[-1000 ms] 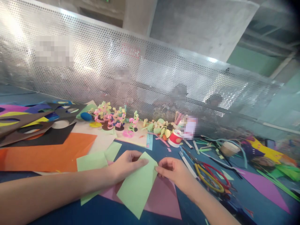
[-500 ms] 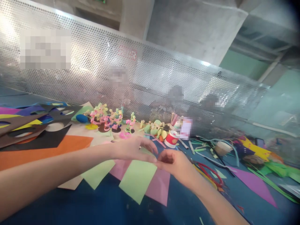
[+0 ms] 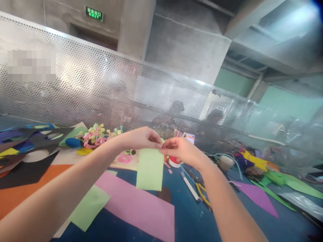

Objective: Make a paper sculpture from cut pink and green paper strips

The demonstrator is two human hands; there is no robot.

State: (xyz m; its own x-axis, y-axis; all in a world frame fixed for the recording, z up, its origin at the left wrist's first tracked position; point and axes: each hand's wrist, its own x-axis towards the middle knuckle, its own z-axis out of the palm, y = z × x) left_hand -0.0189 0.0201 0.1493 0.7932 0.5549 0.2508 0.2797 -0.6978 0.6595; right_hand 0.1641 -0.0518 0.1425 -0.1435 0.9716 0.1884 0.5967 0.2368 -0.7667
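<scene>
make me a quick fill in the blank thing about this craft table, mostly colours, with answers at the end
1. Together, the left hand and right hand hold a paper sheet coloured light ____.
2. The large sheet lying on the table, just below the held one in view, is ____.
3. In English, the lit sign high on the wall reads ____.

Missing words: green; pink; EXIT

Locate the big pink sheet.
In the head view, the pink sheet lies low centre on the blue table, right of one green sheet and below the held green paper.
</scene>
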